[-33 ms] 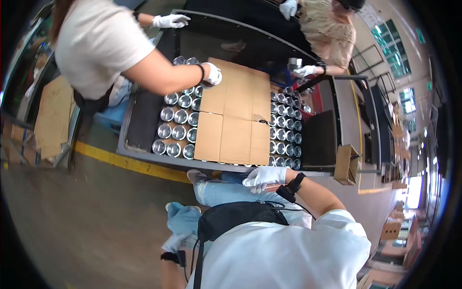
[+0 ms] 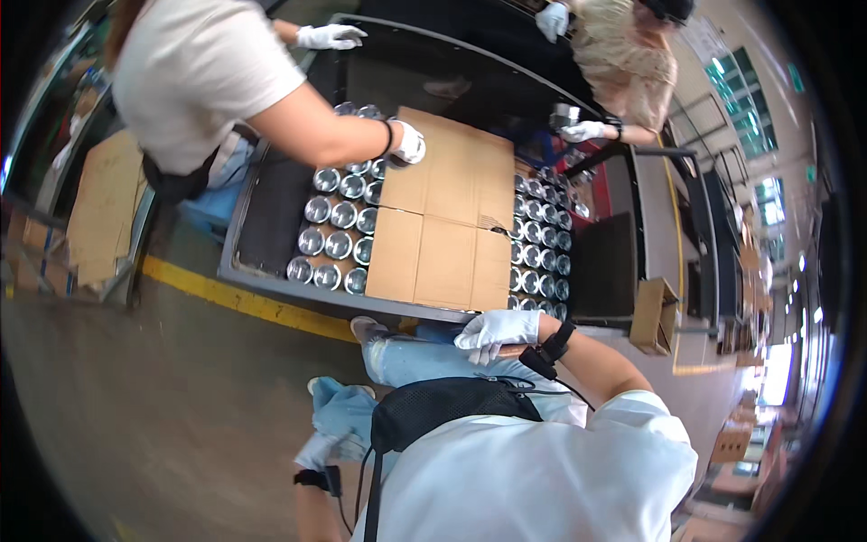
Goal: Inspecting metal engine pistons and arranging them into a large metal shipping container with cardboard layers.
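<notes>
My right hand (image 2: 497, 334), in a white glove, is at the near edge of a dark, metal-framed table (image 2: 415, 312). Its fingers are curled, and a narrow brownish strip (image 2: 513, 350) shows under the palm; what it is I cannot make out. Low at the left hangs my left hand (image 2: 316, 450), also gloved, beside a light-blue trouser leg (image 2: 341, 411); its fingers are mostly hidden. On the table lies a flat, creased cardboard sheet (image 2: 442, 217). Rows of clear, round glass jars (image 2: 338, 245) stand to its left, with more jars (image 2: 547, 237) to its right.
At the left, a person's gloved hand (image 2: 409, 144) rests at the cardboard's edge. Across the table another person's gloved hand (image 2: 582, 132) holds a glass jar (image 2: 564, 116). An open cardboard box (image 2: 654, 316) hangs by the right corner. Yellow floor tape (image 2: 244, 303) runs below the table.
The table and the people have shifted slightly to the right in the picture. My left hand has moved a little to the left. My right hand stays nearly where it was.
</notes>
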Tool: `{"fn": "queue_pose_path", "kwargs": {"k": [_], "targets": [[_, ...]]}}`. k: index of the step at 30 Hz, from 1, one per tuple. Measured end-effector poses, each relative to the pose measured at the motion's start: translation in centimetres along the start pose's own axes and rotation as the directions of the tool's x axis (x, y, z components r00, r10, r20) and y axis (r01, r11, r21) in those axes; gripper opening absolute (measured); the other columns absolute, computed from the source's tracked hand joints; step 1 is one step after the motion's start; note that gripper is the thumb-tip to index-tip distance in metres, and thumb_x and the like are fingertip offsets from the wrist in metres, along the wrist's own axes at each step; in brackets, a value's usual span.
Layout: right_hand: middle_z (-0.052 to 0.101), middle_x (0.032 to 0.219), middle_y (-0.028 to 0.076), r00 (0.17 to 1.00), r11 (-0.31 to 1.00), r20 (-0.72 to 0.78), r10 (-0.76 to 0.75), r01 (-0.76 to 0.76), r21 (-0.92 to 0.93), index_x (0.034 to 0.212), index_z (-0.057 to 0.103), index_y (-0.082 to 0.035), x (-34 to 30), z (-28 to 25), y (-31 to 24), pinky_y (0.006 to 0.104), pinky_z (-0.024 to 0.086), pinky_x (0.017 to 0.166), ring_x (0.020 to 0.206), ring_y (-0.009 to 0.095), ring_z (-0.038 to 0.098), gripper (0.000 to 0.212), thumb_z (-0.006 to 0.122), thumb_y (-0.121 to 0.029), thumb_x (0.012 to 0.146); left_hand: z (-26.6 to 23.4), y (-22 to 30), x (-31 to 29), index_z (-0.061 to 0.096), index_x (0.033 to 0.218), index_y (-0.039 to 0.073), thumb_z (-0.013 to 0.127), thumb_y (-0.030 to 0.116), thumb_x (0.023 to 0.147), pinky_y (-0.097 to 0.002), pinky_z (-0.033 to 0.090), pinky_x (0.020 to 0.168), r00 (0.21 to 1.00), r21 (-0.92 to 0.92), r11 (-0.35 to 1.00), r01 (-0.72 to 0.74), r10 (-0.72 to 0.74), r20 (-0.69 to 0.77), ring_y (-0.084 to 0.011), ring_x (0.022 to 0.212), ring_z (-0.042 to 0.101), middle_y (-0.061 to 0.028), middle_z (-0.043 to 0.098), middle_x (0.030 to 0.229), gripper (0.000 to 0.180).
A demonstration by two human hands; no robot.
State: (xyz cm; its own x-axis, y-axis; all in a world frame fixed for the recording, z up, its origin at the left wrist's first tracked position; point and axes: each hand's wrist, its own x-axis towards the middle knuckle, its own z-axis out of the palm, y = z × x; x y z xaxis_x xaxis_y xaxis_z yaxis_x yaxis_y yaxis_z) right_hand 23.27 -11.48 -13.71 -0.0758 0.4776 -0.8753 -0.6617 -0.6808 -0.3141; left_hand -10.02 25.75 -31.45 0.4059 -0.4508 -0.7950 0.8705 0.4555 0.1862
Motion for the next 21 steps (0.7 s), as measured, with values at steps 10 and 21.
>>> {"fn": "queue_pose_path", "kwargs": {"k": [10,21], "targets": [[0.067,0.113,0.017,0.902,0.87,0.131,-0.411,0.431,-0.239,0.134,0.051,0.006,-5.9,-6.4,2.2,0.0312,0.056,0.088,0.095,0.022,0.069,0.047,0.056,-0.028,0.102,16.1,-7.8,-0.8,0.057,0.133,-0.002,0.068,0.014,0.093,-0.0312,0.047,0.099,0.646,0.251,0.775,-0.58,0.625,-0.438,-0.0178,0.113,0.061,-0.0106,0.064,0.123,0.044],[0.072,0.093,0.019,0.642,0.575,-0.413,-0.646,0.054,-0.816,0.096,0.069,0.004,-1.7,-42.3,14.6,0.0422,0.057,0.064,0.08,0.03,0.072,0.035,0.067,-0.028,0.083,30.6,-15.5,1.8,0.05,0.139,-0.002,0.065,0.018,0.094,-0.0364,0.049,0.099,0.648,0.16,0.73,-0.665,0.67,-0.361,-0.0229,0.113,0.062,-0.0148,0.064,0.125,0.051]]}}
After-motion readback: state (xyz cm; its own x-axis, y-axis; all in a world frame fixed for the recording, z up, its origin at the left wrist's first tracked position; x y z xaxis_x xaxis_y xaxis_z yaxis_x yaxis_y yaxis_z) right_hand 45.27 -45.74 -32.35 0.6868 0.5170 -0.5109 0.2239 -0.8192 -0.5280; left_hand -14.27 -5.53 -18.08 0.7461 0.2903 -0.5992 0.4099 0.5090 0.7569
